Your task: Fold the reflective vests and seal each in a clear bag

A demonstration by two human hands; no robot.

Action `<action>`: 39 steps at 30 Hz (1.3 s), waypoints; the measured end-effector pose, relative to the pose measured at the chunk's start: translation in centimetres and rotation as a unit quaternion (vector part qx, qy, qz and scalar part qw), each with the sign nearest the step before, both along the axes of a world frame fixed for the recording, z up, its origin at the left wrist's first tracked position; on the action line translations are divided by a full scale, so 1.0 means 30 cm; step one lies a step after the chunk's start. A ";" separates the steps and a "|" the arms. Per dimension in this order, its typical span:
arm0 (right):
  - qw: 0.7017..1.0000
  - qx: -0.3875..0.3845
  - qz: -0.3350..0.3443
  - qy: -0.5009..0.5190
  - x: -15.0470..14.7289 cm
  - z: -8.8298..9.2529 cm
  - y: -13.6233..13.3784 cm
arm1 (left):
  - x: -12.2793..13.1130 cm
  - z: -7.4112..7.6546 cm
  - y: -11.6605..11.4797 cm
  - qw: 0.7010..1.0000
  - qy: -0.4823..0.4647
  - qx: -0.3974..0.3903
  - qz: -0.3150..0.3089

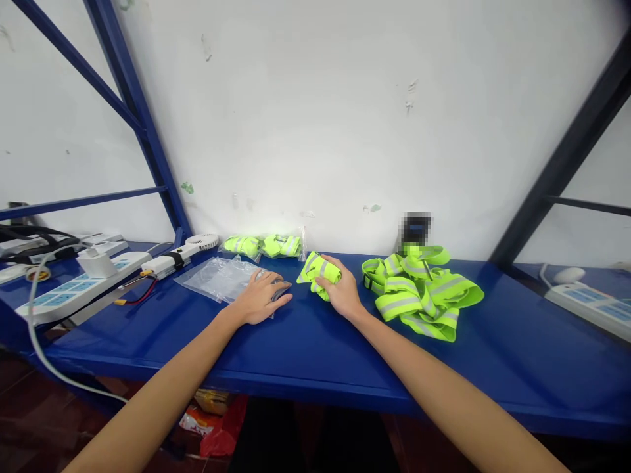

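My right hand [340, 289] is closed around a rolled-up neon-yellow reflective strap [315, 269] with silver stripes, held just above the table. To its left, my left hand [261, 297] rests palm down on the right end of some clear plastic bags [211, 279]. Its fingers are stretched out and the thumb stands apart, with crinkled plastic showing between them. A loose heap of the same reflective strap [419, 299], with a black buckle at its left side, lies to the right of my right hand. Two bagged strap rolls [282, 246] sit against the wall behind the bags.
On the left are a power strip [73, 286] with a white plug, a small white fan [202, 242] and a connector with red and black wires [142, 290]. Another power strip [591, 305] lies at right. Blue metal posts [142, 125] flank the blue table [305, 355].
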State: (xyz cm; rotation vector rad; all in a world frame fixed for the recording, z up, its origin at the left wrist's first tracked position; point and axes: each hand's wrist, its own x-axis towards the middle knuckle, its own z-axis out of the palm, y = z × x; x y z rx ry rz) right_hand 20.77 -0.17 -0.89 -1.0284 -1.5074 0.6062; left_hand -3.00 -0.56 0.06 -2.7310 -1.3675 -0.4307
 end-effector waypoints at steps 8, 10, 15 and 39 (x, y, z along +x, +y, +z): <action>0.995 -0.040 0.051 0.082 -0.015 -0.012 0.009 | 0.000 0.006 0.003 0.993 -0.111 0.031 0.018; 0.992 -0.049 0.065 0.093 -0.019 -0.010 0.003 | -0.002 0.005 0.003 0.990 -0.136 0.038 0.022; 0.993 -0.056 0.062 0.085 -0.022 -0.013 0.000 | -0.005 -0.003 0.010 0.980 -0.198 0.007 0.028; 0.991 0.085 0.045 -0.096 -0.036 0.022 -0.069 | -0.013 -0.018 0.069 0.959 -0.234 -0.159 0.030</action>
